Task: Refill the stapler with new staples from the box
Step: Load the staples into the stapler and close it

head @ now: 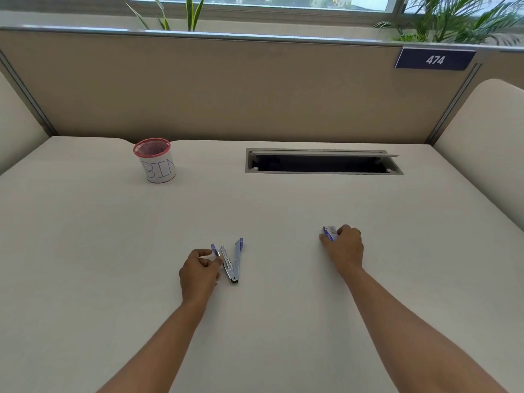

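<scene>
Head view: stapler splayed open, V pointing away; left hand pinching it, right hand clasping box

On the pale desk a stapler lies swung open in a V, hinge toward the person. The left hand pinches its left arm. Well apart to the right, the right hand closes over a small staple box, apparently pressed to the desk. A red mesh cup stands far left.
</scene>
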Tool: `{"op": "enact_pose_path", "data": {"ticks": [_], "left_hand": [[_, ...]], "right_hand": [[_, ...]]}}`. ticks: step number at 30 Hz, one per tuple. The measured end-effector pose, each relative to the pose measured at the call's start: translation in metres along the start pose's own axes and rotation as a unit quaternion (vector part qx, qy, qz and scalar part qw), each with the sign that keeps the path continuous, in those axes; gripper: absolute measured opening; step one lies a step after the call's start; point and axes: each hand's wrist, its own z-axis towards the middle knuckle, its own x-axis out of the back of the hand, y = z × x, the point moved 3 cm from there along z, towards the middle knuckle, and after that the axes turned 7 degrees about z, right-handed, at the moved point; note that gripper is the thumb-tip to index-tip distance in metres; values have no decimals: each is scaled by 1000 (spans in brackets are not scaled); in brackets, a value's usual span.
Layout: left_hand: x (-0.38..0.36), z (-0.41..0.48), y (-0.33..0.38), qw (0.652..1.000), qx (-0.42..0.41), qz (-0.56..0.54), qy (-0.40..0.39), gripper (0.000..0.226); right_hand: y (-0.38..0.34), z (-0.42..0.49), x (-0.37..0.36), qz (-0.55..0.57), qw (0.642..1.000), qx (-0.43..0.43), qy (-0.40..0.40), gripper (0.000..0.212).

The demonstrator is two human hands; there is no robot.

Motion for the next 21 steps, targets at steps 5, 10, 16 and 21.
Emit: {"op": "enact_pose_path", "data": {"ticks": [5, 10, 16, 21], "left_hand": [[0, 1, 0, 1000, -1, 16, 1, 22], [-2, 0, 3, 1000, -3, 22, -3, 28], [-2, 0, 4, 1000, -1, 29, -10, 28], [-4, -1, 6, 999, -9, 29, -19, 30]], "right_hand": [[-15, -14, -4, 35, 998, 37, 40, 42], [-43, -39, -29, 23, 994, 106, 11, 23], [-71, -77, -74, 30, 976, 83, -199, 17], [-82, -95, -96, 17, 960, 83, -266, 25]]}}
